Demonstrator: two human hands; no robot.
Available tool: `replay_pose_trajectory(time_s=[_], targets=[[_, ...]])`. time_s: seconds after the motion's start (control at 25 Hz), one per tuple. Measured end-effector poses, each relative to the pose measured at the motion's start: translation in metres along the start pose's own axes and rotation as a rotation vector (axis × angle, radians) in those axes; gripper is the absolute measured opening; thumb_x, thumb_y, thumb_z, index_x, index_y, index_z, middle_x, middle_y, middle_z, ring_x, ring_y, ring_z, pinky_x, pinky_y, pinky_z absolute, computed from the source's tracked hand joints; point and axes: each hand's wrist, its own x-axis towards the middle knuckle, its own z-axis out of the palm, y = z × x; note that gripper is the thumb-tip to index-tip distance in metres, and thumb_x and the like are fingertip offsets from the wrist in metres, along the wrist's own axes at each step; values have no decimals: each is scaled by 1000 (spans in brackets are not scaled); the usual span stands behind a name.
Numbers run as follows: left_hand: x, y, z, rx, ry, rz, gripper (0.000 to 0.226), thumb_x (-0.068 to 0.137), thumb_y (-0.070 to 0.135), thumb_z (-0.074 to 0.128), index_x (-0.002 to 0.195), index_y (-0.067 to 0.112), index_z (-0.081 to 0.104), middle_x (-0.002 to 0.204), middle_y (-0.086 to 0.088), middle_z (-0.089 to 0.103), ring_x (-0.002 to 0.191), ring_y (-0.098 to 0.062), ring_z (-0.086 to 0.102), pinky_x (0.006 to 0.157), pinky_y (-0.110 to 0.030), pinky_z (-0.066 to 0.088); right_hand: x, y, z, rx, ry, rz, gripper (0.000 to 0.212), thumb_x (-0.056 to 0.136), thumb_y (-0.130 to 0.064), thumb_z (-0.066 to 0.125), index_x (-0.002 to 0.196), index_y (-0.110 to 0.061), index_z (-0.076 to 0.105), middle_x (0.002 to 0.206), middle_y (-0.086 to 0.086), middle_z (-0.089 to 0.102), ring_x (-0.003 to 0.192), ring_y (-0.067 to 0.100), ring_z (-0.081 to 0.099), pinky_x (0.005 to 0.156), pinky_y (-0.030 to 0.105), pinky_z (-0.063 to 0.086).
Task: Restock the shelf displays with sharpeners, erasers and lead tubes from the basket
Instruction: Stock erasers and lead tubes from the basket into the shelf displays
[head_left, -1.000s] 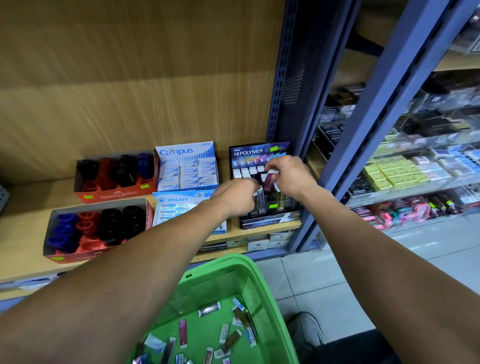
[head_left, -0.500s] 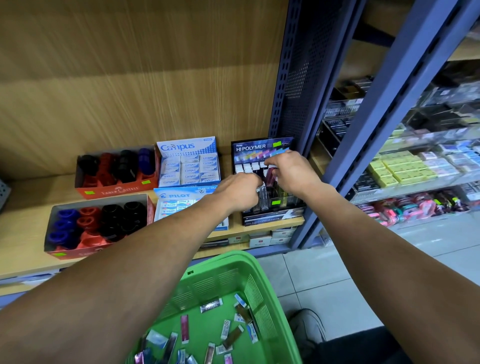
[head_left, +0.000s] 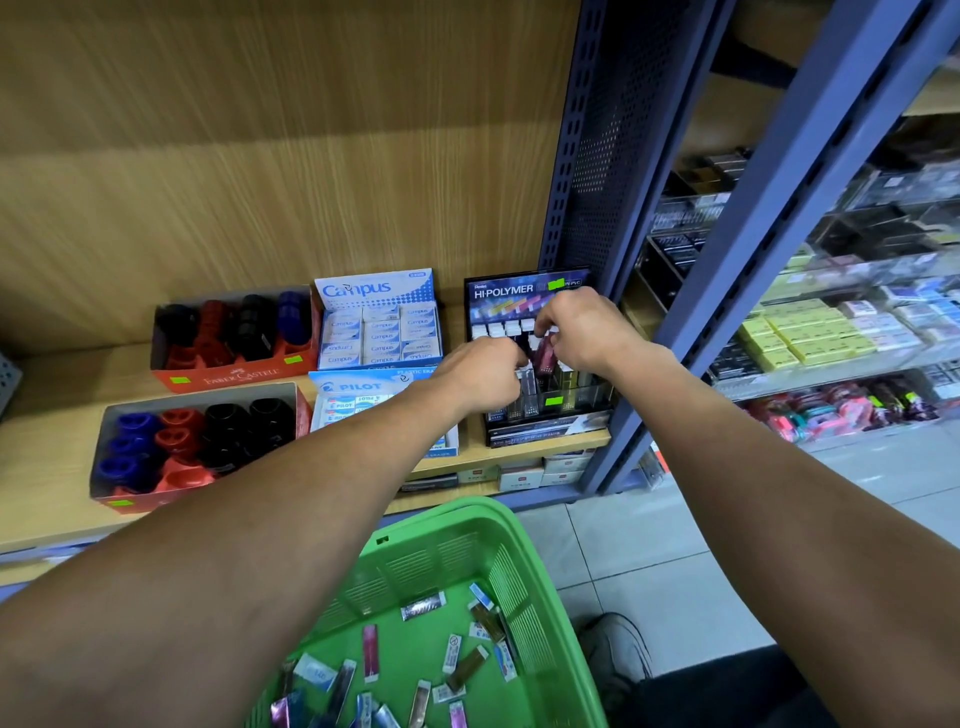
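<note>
Both hands work at the black Hi-Polymer lead display (head_left: 524, 291) on the wooden shelf. My right hand (head_left: 584, 327) pinches a dark pink lead tube (head_left: 544, 353) above the display's slots. My left hand (head_left: 480, 376) is curled beside it, fingers at the clear tubes in the front row; what it holds is hidden. Below, the green basket (head_left: 498, 551) holds several loose lead tubes and erasers (head_left: 452, 652).
Left of the display stand Campus eraser box (head_left: 376, 319), Pilot eraser box (head_left: 358, 395) and two Faber-Castell sharpener trays (head_left: 234, 338) (head_left: 197, 441). A blue shelf upright (head_left: 727, 291) rises to the right, with stocked shelves beyond. My shoe (head_left: 618, 649) rests on the tiled floor.
Both hands stay at the lead display with only small shifts. The right hand's pink tube has sunk a little toward the slots.
</note>
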Motion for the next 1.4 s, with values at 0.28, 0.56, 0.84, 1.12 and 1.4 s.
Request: replay_pose_trajectory(time_s=[0.28, 0.56, 0.84, 1.12, 1.4], targets=[[3, 0, -2, 19, -26, -10, 59, 76, 3, 45, 128, 23, 64, 128, -6, 65, 118, -28, 59, 94, -40, 53, 13, -17, -9, -167, -54, -87, 24, 82, 2, 65, 103, -9, 70, 102, 14, 65, 91, 33, 65, 81, 42, 57], [4, 12, -8, 113, -120, 28, 61, 82, 3, 44, 137, 27, 54, 114, -4, 62, 94, -25, 59, 65, -28, 43, 14, -13, -12, -143, -92, -106, 32, 83, -2, 68, 112, -17, 71, 113, 12, 64, 99, 32, 65, 85, 39, 56], [12, 25, -17, 244, -241, -22, 52, 85, 3, 43, 134, 14, 59, 119, -9, 66, 86, -23, 64, 56, -26, 45, 5, -3, -11, -76, -63, -31, 34, 86, -2, 61, 118, -11, 67, 117, 16, 64, 103, 37, 64, 88, 41, 55], [16, 28, -29, 134, -323, -72, 46, 89, 0, 38, 128, 8, 61, 105, -14, 64, 60, -21, 54, 30, -18, 36, 3, -5, -7, -68, -56, -90, 24, 85, -3, 65, 105, -16, 72, 99, 10, 66, 99, 32, 64, 78, 34, 52], [13, 21, -25, -103, -100, -107, 27, 87, -3, 39, 95, 1, 64, 72, -12, 57, 51, -21, 50, 40, -23, 37, 9, -5, -7, 8, -103, -96, 43, 85, 3, 58, 119, -22, 68, 106, 7, 63, 100, 32, 64, 79, 33, 53]])
